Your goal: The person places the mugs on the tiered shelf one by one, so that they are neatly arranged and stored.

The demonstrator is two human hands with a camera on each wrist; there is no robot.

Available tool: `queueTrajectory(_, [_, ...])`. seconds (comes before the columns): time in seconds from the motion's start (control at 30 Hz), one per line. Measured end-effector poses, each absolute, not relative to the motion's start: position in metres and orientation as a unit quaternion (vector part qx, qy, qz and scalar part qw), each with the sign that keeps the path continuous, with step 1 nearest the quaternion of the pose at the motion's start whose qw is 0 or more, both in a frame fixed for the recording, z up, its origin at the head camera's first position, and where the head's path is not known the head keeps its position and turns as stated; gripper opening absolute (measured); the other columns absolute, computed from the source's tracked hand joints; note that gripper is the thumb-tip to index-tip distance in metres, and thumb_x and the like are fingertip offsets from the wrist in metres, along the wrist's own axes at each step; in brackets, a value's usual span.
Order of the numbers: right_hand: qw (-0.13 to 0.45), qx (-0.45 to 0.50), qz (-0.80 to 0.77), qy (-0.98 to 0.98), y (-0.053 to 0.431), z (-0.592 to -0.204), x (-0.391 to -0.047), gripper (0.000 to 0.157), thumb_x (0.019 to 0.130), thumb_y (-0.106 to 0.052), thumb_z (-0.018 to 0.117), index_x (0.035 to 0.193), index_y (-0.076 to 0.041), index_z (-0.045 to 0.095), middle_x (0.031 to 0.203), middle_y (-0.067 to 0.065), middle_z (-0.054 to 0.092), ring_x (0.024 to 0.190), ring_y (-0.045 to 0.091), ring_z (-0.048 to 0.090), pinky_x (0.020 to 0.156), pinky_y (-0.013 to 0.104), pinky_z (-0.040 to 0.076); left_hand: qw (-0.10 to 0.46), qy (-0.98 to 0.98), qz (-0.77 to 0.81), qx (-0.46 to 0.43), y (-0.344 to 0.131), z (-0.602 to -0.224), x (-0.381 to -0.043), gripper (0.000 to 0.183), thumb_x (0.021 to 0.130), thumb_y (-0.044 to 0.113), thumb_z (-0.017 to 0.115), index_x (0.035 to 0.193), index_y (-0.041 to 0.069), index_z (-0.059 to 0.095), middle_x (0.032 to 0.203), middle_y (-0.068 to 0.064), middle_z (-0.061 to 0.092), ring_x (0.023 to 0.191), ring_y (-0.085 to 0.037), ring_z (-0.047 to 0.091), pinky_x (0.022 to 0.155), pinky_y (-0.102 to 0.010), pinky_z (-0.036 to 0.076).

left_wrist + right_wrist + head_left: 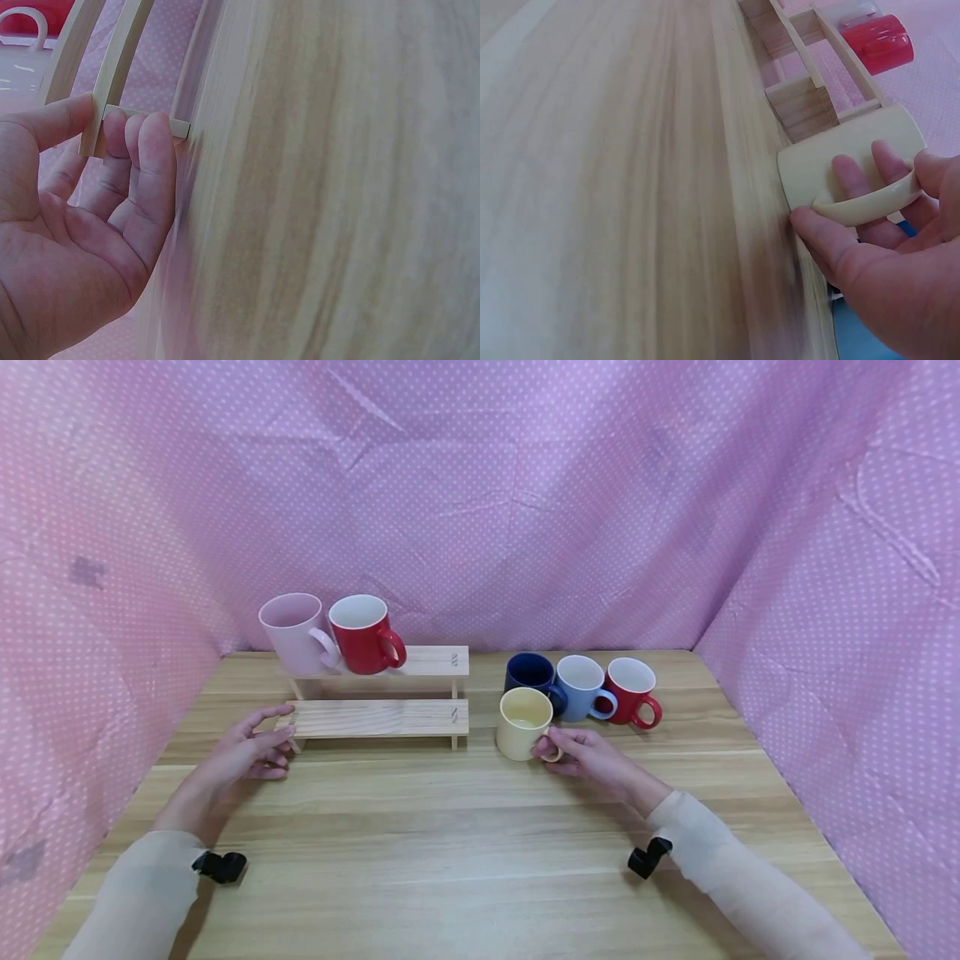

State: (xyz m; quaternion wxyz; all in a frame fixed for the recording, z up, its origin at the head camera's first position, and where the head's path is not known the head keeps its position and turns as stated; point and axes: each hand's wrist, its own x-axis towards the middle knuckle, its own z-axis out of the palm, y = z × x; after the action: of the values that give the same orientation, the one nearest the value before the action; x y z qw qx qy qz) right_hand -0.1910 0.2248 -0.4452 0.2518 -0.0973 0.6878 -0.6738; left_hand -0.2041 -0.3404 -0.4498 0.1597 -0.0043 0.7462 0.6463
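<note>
My right hand grips the handle of a pale yellow mug, which stands upright at the table's middle right. In the right wrist view, fingers pass through the mug's handle. At the left, my left hand holds the left end of the lower board of a two-step wooden rack. The left wrist view shows its thumb and a finger on either side of that board's end. On the upper step stand a pale pink mug and a red mug, both upright.
Right behind the yellow mug are a dark blue mug, a light blue mug and another red mug, close together. The wooden table ends at pink dotted cloth at the back and sides.
</note>
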Motion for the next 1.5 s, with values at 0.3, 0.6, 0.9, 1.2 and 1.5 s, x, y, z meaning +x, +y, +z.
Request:
queueTrajectory(0.3, [0.234,-0.082,-0.682,0.688,0.219,-0.444,-0.186,0.048,0.110,-0.029,0.048,0.125,0.015,0.058,0.126,0.022,0.064,0.125,0.032,0.057,0.104,0.043,0.049,0.161,0.752,0.640,-0.006,-0.340,-0.449,-0.203,0.047,0.105,0.026,0.061,0.148,0.029,0.042,0.090,-0.002,0.066,0.072,-0.014,0.065,0.067,-0.036,0.063])
queueTrajectory(0.6, [0.215,-0.094,-0.677,0.698,0.218,-0.439,-0.180,0.042,0.110,-0.028,0.046,0.110,0.013,0.057,0.125,0.023,0.064,0.127,0.035,0.055,0.107,0.049,0.046,0.159,0.762,0.628,-0.002,-0.339,-0.447,-0.203,0.059,0.104,0.032,0.061,0.155,0.021,0.034,0.092,-0.002,0.066,0.075,-0.014,0.065,0.071,-0.037,0.063])
queueTrajectory(0.9, [0.203,-0.123,-0.671,0.702,0.213,-0.410,-0.179,0.044,0.109,-0.031,0.048,0.117,0.011,0.058,0.127,0.028,0.061,0.131,0.046,0.049,0.105,0.050,0.047,0.160,0.759,0.631,-0.003,-0.339,-0.448,-0.204,0.059,0.104,0.031,0.061,0.155,0.020,0.033,0.092,-0.003,0.065,0.074,-0.013,0.065,0.070,-0.037,0.064])
queueTrajectory(1.2, [0.190,-0.142,-0.706,0.667,0.198,-0.380,-0.187,0.038,0.109,-0.030,0.050,0.105,0.008,0.053,0.124,0.029,0.060,0.124,0.035,0.057,0.105,0.045,0.049,0.162,0.759,0.630,-0.001,-0.341,-0.447,-0.203,0.051,0.105,0.029,0.060,0.151,0.027,0.039,0.093,-0.003,0.065,0.074,-0.014,0.065,0.069,-0.037,0.064])
queueTrajectory(1.5, [0.179,-0.151,-0.734,0.637,0.173,-0.355,-0.203,0.034,0.110,-0.030,0.047,0.103,0.003,0.055,0.119,0.018,0.063,0.122,0.028,0.058,0.108,0.044,0.047,0.162,0.760,0.630,0.000,-0.342,-0.449,-0.204,0.050,0.105,0.026,0.059,0.151,0.028,0.039,0.094,-0.004,0.066,0.074,-0.015,0.065,0.069,-0.037,0.064])
